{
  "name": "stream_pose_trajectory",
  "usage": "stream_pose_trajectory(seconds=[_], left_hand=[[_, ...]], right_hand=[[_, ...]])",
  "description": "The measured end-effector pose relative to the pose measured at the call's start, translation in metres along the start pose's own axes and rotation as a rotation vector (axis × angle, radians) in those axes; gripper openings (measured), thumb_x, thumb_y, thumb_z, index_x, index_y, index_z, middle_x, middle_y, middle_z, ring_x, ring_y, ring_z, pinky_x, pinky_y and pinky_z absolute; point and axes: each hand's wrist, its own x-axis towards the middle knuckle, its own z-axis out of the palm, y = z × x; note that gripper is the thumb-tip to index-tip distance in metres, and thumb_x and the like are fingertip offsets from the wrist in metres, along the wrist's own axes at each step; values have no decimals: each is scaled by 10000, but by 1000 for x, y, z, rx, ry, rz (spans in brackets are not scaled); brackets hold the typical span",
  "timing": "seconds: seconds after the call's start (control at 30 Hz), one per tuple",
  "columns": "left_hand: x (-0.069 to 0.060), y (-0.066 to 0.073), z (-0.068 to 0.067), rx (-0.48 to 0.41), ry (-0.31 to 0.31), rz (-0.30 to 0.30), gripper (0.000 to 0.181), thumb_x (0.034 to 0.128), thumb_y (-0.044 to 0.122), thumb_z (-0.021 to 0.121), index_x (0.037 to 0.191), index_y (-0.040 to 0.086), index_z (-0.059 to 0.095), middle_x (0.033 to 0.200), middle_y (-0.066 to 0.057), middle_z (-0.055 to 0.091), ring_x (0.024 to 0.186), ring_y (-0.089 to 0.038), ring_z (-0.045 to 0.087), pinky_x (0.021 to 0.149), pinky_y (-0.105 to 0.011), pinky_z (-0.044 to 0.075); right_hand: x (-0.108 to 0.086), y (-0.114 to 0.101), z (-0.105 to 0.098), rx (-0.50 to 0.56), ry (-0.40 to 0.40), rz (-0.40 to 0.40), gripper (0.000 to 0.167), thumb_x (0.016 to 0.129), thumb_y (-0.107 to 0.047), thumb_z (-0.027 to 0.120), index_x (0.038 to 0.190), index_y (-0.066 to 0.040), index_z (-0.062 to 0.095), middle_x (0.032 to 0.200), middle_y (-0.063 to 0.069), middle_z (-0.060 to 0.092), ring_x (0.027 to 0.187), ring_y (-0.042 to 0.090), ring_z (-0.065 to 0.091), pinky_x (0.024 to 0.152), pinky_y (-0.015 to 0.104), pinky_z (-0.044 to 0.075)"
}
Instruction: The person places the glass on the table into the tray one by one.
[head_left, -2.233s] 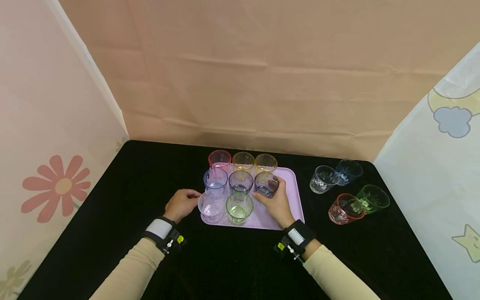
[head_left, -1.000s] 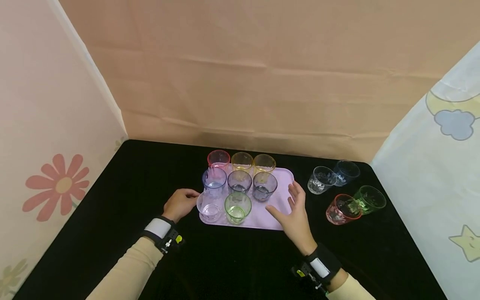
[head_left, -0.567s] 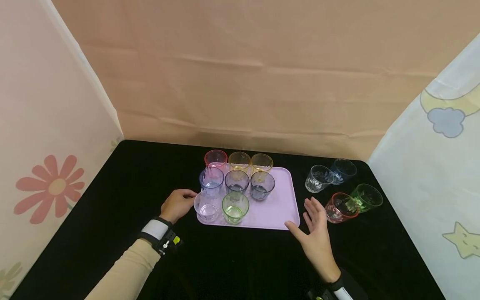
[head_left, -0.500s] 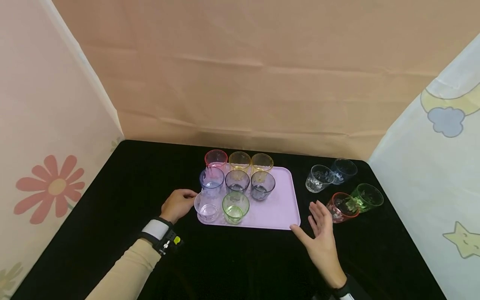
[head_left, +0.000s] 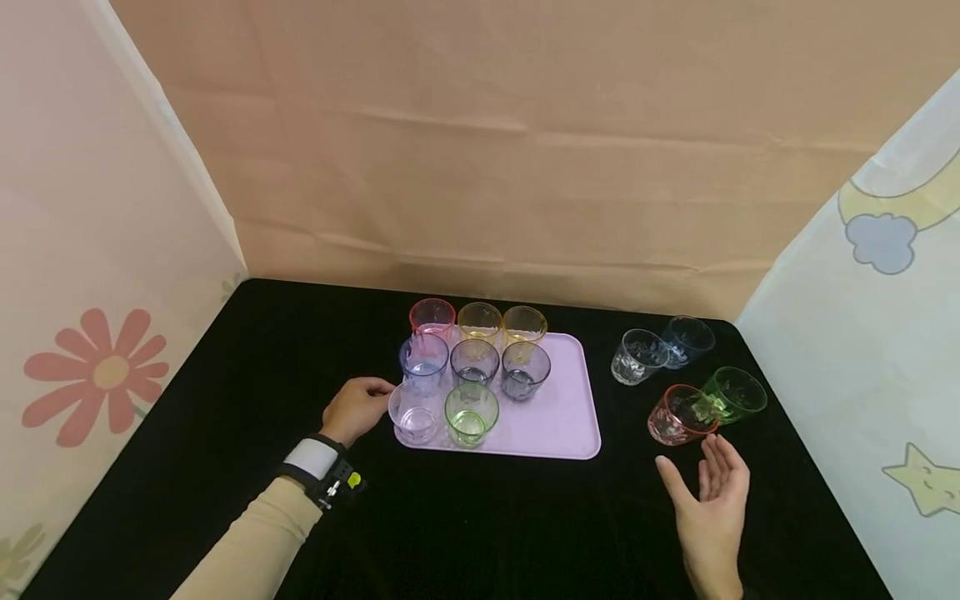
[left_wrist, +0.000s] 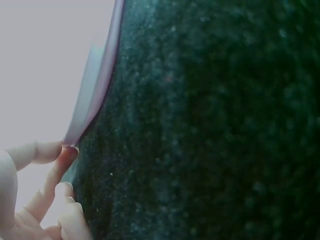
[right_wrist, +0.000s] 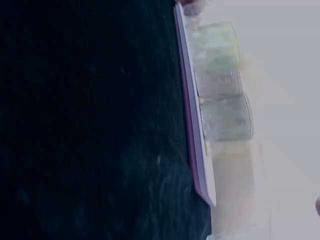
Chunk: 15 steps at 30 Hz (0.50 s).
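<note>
My left hand [head_left: 356,411] pinches the left edge of the lilac tray [head_left: 566,417] between thumb and a finger; the left wrist view shows this tray rim [left_wrist: 97,85] close up. Upright on the tray stand several glasses, among them a light green glass [head_left: 471,421], a clear glass [head_left: 415,421] and a grey glass [head_left: 524,379]. With fingers spread and nothing in them, my right hand [head_left: 711,517] is just in front of a red-rimmed glass [head_left: 671,423]. Whether it touches that glass I cannot tell. A green glass [head_left: 738,398] stands right beside the red-rimmed one.
Further back on the right are a clear glass [head_left: 633,365] and a bluish glass [head_left: 688,340]. The black tabletop [head_left: 450,533] is bounded by a brown paper wall [head_left: 525,167] behind and patterned white sheets [head_left: 885,350] at the sides.
My right hand has let go of the grey glass on the tray and moved right and nearer, to the red-rimmed glass. My left hand has stayed at the tray's edge.
</note>
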Motion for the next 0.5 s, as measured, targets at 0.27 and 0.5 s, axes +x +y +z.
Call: stream_pose_trajectory(seconds=[0.27, 0.5], left_hand=[[1, 0, 1, -3, 4, 0, 366, 963, 427, 640, 1128, 116, 743, 1214, -139, 648, 1062, -325, 563, 839, -502, 387], [1, -1, 1, 1, 7, 1, 362, 965, 428, 639, 1124, 120, 742, 1202, -129, 651, 1054, -318, 562, 838, -500, 388]], right_hand=[[28, 8, -9, -35, -32, 81, 980, 921, -47, 735, 1604, -197, 48, 1666, 147, 54, 1554, 243, 56, 1249, 307, 40], [46, 16, -10, -66, -103, 110, 1091, 909, -63, 753, 1596, -262, -70, 1682, 124, -18, 1552, 316, 18, 1234, 542, -3]])
